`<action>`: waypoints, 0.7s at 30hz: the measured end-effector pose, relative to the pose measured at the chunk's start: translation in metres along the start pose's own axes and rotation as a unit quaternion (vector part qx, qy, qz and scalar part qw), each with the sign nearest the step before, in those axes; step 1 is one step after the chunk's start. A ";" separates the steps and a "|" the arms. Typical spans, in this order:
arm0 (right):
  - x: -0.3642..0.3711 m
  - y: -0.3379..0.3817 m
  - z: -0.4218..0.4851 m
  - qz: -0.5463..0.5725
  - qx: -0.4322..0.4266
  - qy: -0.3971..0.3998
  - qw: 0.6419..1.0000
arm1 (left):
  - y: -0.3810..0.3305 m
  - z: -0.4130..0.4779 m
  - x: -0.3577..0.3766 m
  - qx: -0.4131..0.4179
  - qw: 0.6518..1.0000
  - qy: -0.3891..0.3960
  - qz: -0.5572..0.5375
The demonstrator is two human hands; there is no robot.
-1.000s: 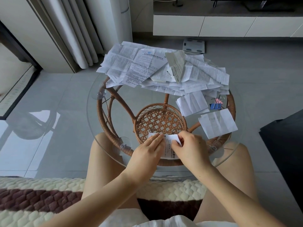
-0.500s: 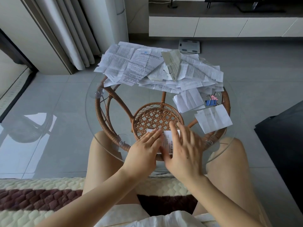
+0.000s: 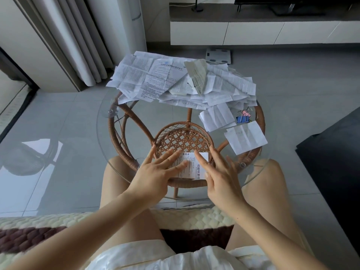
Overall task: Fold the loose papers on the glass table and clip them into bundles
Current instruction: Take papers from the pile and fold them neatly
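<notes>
**Folded leaflet flat under two open hands**

The folded paper lies at the near edge of the glass table, right in front of the person. Along its right side runs a line of large Chinese characters that look like 硝酸咪康唑 (the smaller print beside them is too fine to read), and a small barcode sits at its top left corner. The left hand lies flat with its fingers straight and spread, the fingertips pressing on the paper's left half. The right hand is also flat and spread, its fingers over the paper's right edge; neither hand pinches anything.

At the far side of the table a loose pile of papers covers the glass; one large sheet has a blue heading, unreadable. Two folded sheets lie apart on the right, with blue and pink binder clips between them and the pile. Through the glass shows the wicker frame. A bathroom scale lies on the floor beyond.
</notes>
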State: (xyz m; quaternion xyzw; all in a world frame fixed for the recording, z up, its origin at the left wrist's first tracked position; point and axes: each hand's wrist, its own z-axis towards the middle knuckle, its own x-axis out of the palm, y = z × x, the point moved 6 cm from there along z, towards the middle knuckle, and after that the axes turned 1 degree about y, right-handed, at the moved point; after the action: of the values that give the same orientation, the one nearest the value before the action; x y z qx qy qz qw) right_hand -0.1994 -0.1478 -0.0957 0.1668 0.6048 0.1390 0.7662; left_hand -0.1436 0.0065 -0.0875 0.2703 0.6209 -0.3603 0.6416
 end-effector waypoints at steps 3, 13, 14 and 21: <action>0.002 -0.002 -0.002 -0.016 -0.032 0.035 0.999 | 0.005 -0.001 -0.001 0.035 0.999 -0.005 -0.006; -0.014 0.011 -0.025 -0.220 -0.247 0.063 0.941 | -0.024 -0.025 0.004 0.079 0.994 0.015 0.070; -0.016 0.013 -0.030 -0.199 -0.264 0.038 0.943 | -0.026 -0.028 0.006 0.102 0.990 0.018 0.097; -0.068 -0.013 -0.025 0.218 -0.040 -0.004 0.975 | -0.039 -0.007 -0.042 -0.037 0.969 -0.101 -0.225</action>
State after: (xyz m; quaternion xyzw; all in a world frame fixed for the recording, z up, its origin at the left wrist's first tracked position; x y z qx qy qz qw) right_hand -0.2397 -0.1852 -0.0464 0.2647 0.5444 0.3262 0.7260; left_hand -0.1780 -0.0061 -0.0424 0.0621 0.6109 -0.4970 0.6131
